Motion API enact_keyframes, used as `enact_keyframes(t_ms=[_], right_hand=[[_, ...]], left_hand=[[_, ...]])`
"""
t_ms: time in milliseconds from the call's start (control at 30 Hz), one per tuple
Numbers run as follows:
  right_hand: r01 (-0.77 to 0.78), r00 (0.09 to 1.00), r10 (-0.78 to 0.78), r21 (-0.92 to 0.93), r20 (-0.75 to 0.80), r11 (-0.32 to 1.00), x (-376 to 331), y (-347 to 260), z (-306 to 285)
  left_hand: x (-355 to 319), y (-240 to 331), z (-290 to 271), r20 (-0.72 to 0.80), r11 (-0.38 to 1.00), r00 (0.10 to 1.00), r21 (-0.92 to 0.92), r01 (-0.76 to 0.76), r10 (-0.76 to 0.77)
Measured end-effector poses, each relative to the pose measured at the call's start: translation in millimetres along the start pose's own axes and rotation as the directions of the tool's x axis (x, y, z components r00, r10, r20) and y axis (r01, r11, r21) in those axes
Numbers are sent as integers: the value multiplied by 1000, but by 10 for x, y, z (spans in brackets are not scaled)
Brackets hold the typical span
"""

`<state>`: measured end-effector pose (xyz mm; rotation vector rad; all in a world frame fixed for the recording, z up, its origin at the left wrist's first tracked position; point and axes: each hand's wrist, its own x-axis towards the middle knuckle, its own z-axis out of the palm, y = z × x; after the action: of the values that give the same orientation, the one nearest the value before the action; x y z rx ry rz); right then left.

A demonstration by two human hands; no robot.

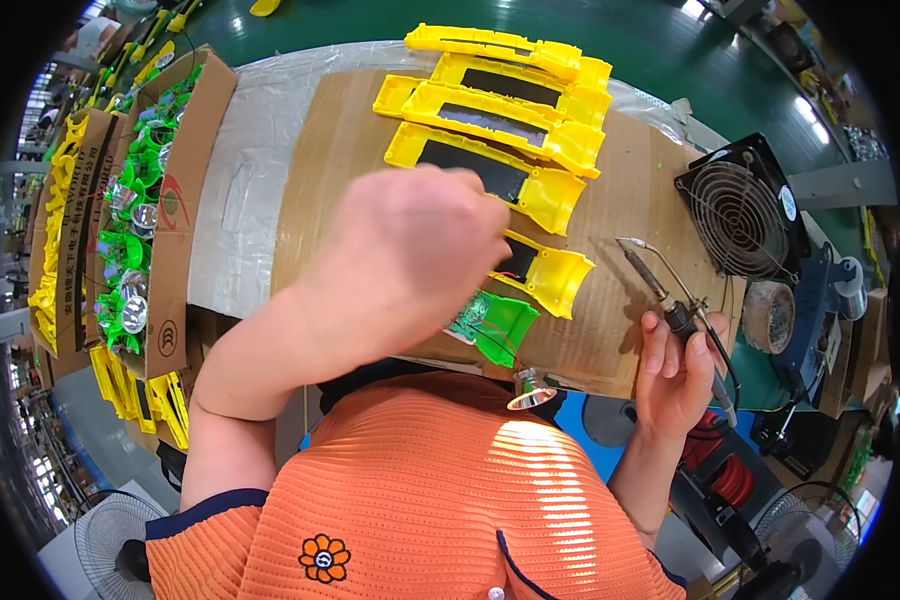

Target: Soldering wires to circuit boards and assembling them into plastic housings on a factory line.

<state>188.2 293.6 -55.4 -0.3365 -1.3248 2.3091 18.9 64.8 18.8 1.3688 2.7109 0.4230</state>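
My left hand is closed in a fist above the row of yellow plastic housings; whatever its fingers grip is hidden. My right hand holds a soldering iron with a thin curved metal tube fixed alongside, its tip pointing up and left over the cardboard. Partly under my left hand lies the nearest yellow housing, with a dark panel and a red wire showing. Closer to me sits a green plastic part with a circuit board. Wires run from there to a shiny lamp reflector at the table's near edge.
Several more yellow housings with dark panels line the cardboard sheet. At the right are a black fan, a round pale block and a blue device. A carton of green parts and reflectors stands left.
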Motion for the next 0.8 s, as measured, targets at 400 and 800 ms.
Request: enact_keyframes(t_ms=[400,800], right_hand=[[6,1000,-6,14,9,1000,-5,11,-3],[-4,999,6,55,-32,998,31,-1,33]], left_hand=[[39,-355,11,115,995,989,39,-96,91],[-652,-515,54,18,931,943,-165,-326,333]])
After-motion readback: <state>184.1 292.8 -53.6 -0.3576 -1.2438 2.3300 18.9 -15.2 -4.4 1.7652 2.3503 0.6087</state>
